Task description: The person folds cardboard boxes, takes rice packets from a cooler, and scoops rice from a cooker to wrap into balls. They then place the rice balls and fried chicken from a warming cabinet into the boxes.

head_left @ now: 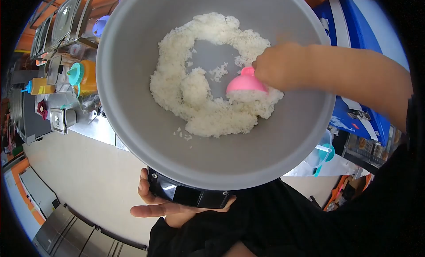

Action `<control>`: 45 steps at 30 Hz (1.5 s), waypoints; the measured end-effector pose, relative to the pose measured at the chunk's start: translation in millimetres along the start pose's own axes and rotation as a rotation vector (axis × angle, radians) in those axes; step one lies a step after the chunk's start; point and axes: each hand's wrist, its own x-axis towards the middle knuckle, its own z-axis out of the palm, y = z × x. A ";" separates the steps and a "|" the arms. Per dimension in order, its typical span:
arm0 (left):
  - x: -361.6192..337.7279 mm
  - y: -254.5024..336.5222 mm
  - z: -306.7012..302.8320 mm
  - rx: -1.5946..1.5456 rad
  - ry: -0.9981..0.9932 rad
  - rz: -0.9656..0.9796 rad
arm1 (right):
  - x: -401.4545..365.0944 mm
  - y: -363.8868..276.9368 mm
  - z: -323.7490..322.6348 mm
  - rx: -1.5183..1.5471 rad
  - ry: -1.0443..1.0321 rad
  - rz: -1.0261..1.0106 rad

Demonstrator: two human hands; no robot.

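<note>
In the head view, a person in black sleeves works over a large, round, matte-grey pot point(230, 166), the right hand point(281, 66) wrapped tightly around the top end of a pink, dome-backed plastic scoop point(245, 83). The scoop sits inside the pot, right of centre, its mouth against a ragged ring of loose white cooked rice point(217, 119). Below the rim, the left hand point(172, 209) sits under a glossy black bracket point(188, 193), fingers partly spread; how firmly it grips cannot be told, nor what else bears the pot. To the left, an orange bottle with a teal cap point(87, 77) stands on a steel desk point(99, 131). A hard push of the scoop could tip the pot should the lower hand slip, while an overfull or tilted scoop could shed grains over the rim.
</note>
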 end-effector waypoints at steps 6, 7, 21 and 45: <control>1.5 0.5 -1.6 0.009 -0.009 0.006 | 16.0 -6.6 7.3 0.193 -0.011 -0.066; 0.9 0.1 -1.6 0.007 -0.010 0.004 | 19.9 -5.2 5.8 0.239 -0.011 -0.061; 0.6 1.0 -3.3 0.005 -0.045 0.006 | 19.0 -19.0 -12.4 0.662 -0.221 -0.094; 5.9 6.4 1.5 0.022 -0.141 -0.042 | 4.7 -40.3 -27.5 0.191 -0.040 -0.332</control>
